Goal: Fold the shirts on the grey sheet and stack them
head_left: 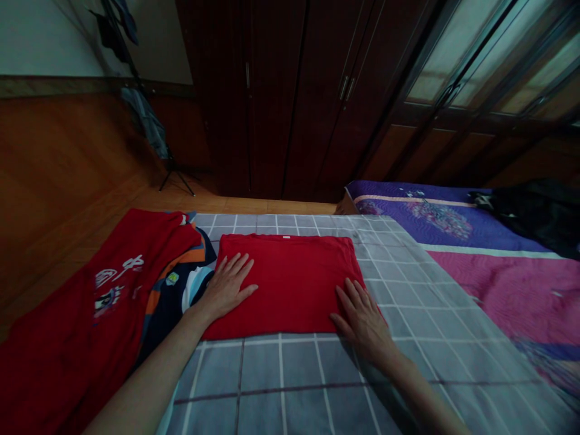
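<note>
**Both hands flat on red shirt**

Folded red shirt (290, 284) lies toward the middle of the grey checked bedsheet (272, 368). Left hand (225, 287) pressed flat on its left side, right hand (362, 320) on its right edge, fingers spread, no pinch. (Printed red garment (106, 314) lies over the sheet's left edge.)

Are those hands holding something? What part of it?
Nothing is gripped. The left hand and right hand rest open and flat on the left and right sides of the folded red shirt.
</note>
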Tool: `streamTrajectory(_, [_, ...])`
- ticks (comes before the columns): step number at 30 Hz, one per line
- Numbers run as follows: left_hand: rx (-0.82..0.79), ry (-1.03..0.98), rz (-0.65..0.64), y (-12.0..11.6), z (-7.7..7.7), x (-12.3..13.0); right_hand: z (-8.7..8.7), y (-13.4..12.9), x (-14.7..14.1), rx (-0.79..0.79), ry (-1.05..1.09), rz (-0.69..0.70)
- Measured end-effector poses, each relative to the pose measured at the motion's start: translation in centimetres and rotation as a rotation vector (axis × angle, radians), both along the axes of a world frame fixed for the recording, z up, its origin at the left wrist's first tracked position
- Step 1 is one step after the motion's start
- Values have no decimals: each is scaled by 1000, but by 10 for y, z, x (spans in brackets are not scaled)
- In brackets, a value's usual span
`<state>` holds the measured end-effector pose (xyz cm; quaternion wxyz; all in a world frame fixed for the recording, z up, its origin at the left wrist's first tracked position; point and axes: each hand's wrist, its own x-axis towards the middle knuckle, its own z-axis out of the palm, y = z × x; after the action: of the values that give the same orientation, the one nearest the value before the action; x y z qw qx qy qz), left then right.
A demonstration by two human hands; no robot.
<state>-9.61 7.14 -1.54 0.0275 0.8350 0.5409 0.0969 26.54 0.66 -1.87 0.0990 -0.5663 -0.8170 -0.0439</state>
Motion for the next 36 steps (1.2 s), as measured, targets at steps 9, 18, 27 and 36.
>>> streamTrajectory(9, [-13, -13, -308, -48, 12, 75, 27, -38, -85, -319, 41, 368])
streamTrajectory(18, [-91, 74, -212, -72, 3, 22, -4, -39, 3, 26, -16, 128])
streamTrajectory(27, [-121, 89, -240, -45, 6, 68, 6, 19, -45, -3, -37, 204])
streamTrajectory(36, [-47, 130, 63, -40, 12, -13, -27, 32, 63, 75, -40, -144])
